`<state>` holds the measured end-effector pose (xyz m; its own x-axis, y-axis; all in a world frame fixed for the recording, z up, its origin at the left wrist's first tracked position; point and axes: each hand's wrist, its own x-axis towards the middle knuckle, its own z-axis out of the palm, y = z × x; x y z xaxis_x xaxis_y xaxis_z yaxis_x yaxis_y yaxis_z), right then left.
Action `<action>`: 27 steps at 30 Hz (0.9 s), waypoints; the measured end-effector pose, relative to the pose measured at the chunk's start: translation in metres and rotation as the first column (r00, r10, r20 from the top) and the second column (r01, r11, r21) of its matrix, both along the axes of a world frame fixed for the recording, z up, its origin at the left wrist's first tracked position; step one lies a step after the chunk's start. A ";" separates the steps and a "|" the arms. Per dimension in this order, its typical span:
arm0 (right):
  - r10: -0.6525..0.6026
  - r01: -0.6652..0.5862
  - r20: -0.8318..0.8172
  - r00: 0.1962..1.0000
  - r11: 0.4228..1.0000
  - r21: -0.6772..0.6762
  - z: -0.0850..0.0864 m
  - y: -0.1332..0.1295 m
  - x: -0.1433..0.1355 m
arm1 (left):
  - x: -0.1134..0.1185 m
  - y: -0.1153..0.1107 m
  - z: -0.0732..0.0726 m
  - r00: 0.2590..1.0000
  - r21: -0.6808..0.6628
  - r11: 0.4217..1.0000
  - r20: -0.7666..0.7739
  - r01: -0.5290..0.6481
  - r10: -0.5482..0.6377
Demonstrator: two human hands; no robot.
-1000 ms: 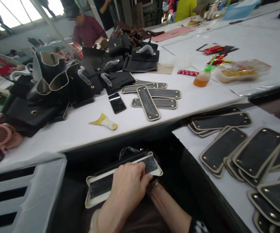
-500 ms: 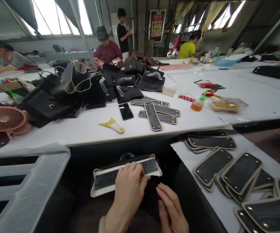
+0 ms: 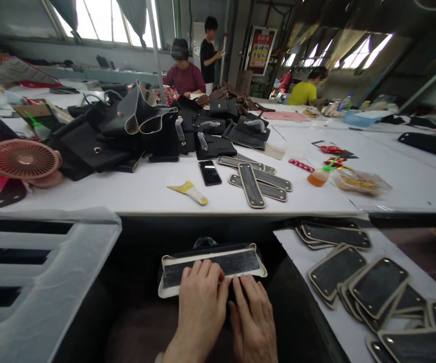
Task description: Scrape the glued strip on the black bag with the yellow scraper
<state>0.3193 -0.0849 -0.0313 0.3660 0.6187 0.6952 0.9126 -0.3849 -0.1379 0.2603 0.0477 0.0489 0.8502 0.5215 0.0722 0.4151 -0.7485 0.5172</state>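
Both hands lie flat, side by side, on the near edge of a long black panel with cream trim (image 3: 212, 264). The left hand (image 3: 202, 302) has its fingers stretched forward and only slightly bent; the fingertips (image 3: 197, 268) press on the dark middle strip of the panel. The right hand (image 3: 252, 315) is just beside it, touching it, also with extended fingers that reach the lower cream border. Neither grip is closed around anything: both are open and rest on top of the piece. The panel sits low in front of the person, in the dark gap below the edge of the white worktop (image 3: 146, 194), and it seems to lie on a black bag body, of which only a little shows behind it.

To the right, on a lower white surface, lies a pile of similar panels (image 3: 358, 275). On the worktop above are more narrow panels (image 3: 256, 181), a black phone (image 3: 209, 173), a yellow scraper (image 3: 188, 190) and a heap of black bags (image 3: 127, 128). A pink fan (image 3: 23, 160) stands at the left.
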 end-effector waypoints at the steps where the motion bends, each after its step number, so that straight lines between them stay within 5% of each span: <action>1: -0.001 0.001 -0.001 1.000 1.000 0.005 0.000 0.002 -0.002 | -0.003 0.001 -0.001 1.000 -0.004 1.000 0.008 -0.007 0.007; 9: 0.062 -0.062 0.009 0.998 0.997 0.038 0.001 0.021 -0.021 | -0.018 0.009 -0.006 0.997 -0.003 1.000 0.076 -0.028 0.028; 14: 0.083 -0.082 -0.017 0.996 0.996 0.040 0.003 0.031 -0.032 | -0.054 0.026 -0.020 0.912 0.045 0.995 0.407 -0.087 0.062; 16: 0.092 -0.091 -0.025 0.995 0.995 0.038 0.002 0.034 -0.035 | -0.075 0.034 -0.034 0.807 -0.062 0.973 0.547 -0.224 0.221; 17: 0.101 -0.100 -0.030 0.994 0.994 0.036 0.001 0.035 -0.036 | -0.085 0.038 -0.043 0.730 -0.222 0.920 0.559 -0.324 0.392; 18: 0.112 -0.111 -0.033 0.993 0.993 0.034 0.001 0.037 -0.037 | -0.093 0.041 -0.054 0.614 -0.463 0.789 0.501 -0.405 0.610; 19: 0.124 -0.123 -0.034 0.992 0.992 0.034 -0.001 0.038 -0.038 | -0.097 0.043 -0.066 0.482 -0.711 0.561 0.347 -0.423 0.804; 20: 0.136 -0.135 -0.033 0.990 0.990 0.034 -0.002 0.039 -0.038 | -0.099 0.043 -0.079 0.371 -0.888 0.269 0.122 -0.374 0.920; 21: 0.146 -0.145 -0.032 0.989 0.989 0.033 -0.003 0.039 -0.039 | -0.097 0.042 -0.093 0.304 -0.967 -0.032 -0.111 -0.253 0.946; 22: 0.154 -0.153 -0.029 0.988 0.988 0.031 -0.005 0.040 -0.038 | -0.092 0.039 -0.105 0.310 -0.958 -0.236 -0.277 -0.165 0.909; 24: 0.175 -0.175 -0.015 0.984 0.985 0.011 -0.008 0.040 -0.038 | -0.074 0.030 -0.128 0.387 -0.891 -0.448 -0.439 -0.072 0.811; 27: 0.213 -0.213 0.011 0.977 0.977 -0.025 -0.012 0.039 -0.037 | -0.044 0.017 -0.149 0.489 -0.833 -0.543 -0.431 0.109 0.758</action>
<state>0.2823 -0.0461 -0.0435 0.2146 0.6977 0.6835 0.9757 -0.1845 -0.1181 0.2161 0.0644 -0.1000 0.4105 0.3875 -0.8255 -0.3259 0.9078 0.2641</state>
